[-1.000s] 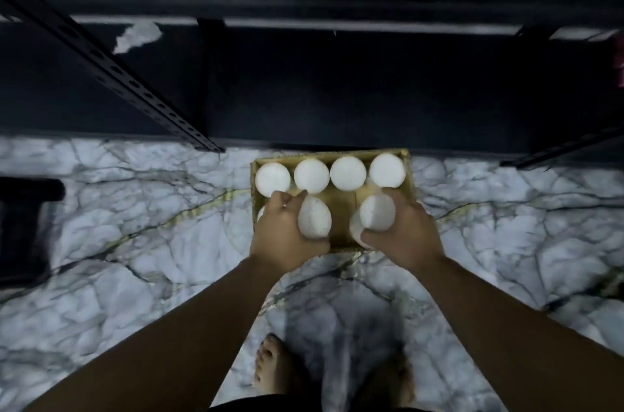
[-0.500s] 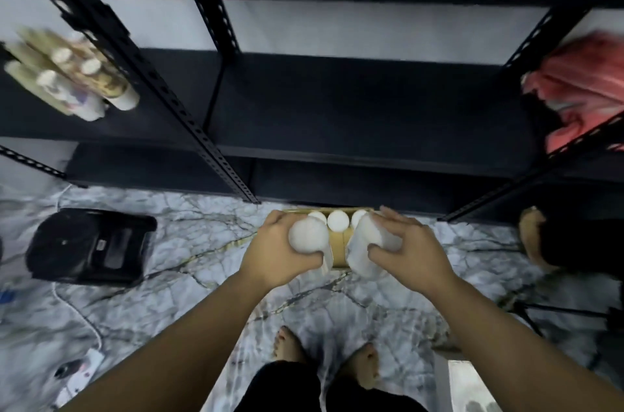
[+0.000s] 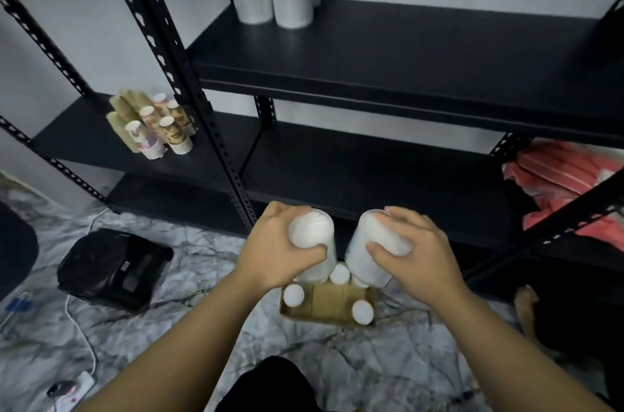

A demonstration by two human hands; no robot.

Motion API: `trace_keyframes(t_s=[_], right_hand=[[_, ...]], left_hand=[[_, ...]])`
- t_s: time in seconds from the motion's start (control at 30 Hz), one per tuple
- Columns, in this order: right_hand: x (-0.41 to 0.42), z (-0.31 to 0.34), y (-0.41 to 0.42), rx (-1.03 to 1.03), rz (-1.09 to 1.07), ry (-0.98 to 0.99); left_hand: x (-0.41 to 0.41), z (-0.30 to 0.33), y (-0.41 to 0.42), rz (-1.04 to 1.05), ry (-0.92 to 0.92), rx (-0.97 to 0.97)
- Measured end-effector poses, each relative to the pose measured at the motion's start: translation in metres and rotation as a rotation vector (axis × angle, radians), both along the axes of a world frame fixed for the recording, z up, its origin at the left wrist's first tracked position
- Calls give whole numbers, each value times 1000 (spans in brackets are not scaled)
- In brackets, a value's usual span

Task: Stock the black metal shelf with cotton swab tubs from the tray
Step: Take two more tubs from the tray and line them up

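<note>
Gripping from above, one tub point(image 3: 312, 237) is held by the left hand point(image 3: 277, 249), another tub point(image 3: 371, 249) by the right hand point(image 3: 410, 251), fingers curled over the lids, seemingly for carrying to the shelf point(image 3: 388, 50).

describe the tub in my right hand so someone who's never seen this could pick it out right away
Start at the black metal shelf, then drop to the cardboard tray on the marble floor before it. Just above the tray, the right hand grips a white cotton swab tub; unlike the left hand's upright one, it is tilted.
</note>
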State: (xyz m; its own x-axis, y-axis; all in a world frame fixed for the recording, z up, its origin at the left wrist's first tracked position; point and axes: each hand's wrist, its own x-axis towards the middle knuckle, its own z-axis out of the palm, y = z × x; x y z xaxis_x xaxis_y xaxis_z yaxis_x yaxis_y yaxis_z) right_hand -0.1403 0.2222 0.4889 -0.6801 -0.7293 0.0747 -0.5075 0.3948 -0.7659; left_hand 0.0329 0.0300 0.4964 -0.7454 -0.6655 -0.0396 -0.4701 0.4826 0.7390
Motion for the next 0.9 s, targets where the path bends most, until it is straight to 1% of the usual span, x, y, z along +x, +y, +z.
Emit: trace_keyframes(t_s=[0.1,0.2,0.3,0.37,0.6,0.73,0.9], right_hand=[[-8,22,-18,-48,7,9],[-17,40,-42,-121,-7,-28],[-28,61,-70,-196,-12,-35],[-34,83,-93,-234,-9,-2],[-56,170,-195,-350,-18,188],[-70,193,-249,-309,-56,261],[-83,189,-293,-210,-92,265]], left_hand=[[-6,27,-16,9,61,-36],[-14,52,-40,-3,140,-77],[-21,78,-70,5,214,-78],[-27,97,-94,4,258,-94],[-55,174,-192,1,369,-249],[-75,193,-242,-5,340,-288],[-99,179,-280,-17,289,-323]])
